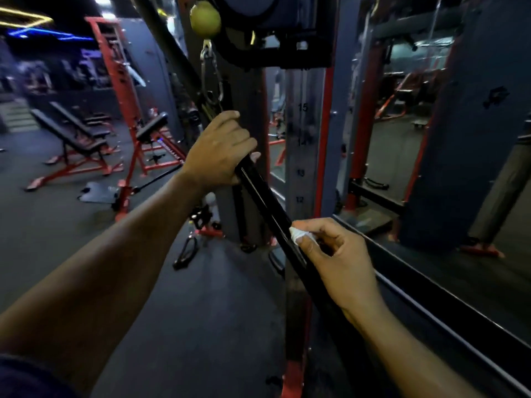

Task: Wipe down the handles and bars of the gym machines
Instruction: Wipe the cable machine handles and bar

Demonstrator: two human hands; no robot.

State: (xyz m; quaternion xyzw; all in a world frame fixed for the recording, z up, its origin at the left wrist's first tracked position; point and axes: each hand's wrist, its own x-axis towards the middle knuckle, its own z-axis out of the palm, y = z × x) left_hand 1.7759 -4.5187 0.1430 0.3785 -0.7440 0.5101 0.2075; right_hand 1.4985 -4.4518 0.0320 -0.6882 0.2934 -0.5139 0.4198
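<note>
Item: black cable-attachment bar point(265, 193), hung by a carabiner point(212, 79) below a yellow-green stopper ball point(205, 19), slanting down toward the viewer. Left hand point(218, 152) wraps the bar's upper part, apparently to steady it against swinging. Right hand point(333, 254), lower down and well apart from the left, pinches a small white cloth point(297, 235) against the bar, placed for wiping its length. Backdrop: numbered upright point(300, 156), mirror point(408, 110), red benches point(74, 139).

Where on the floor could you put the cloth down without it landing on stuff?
Bare dark floor lies between the two forearms, below the loose black handle. It is crowded by the red machine base and under the red-framed benches.
</note>
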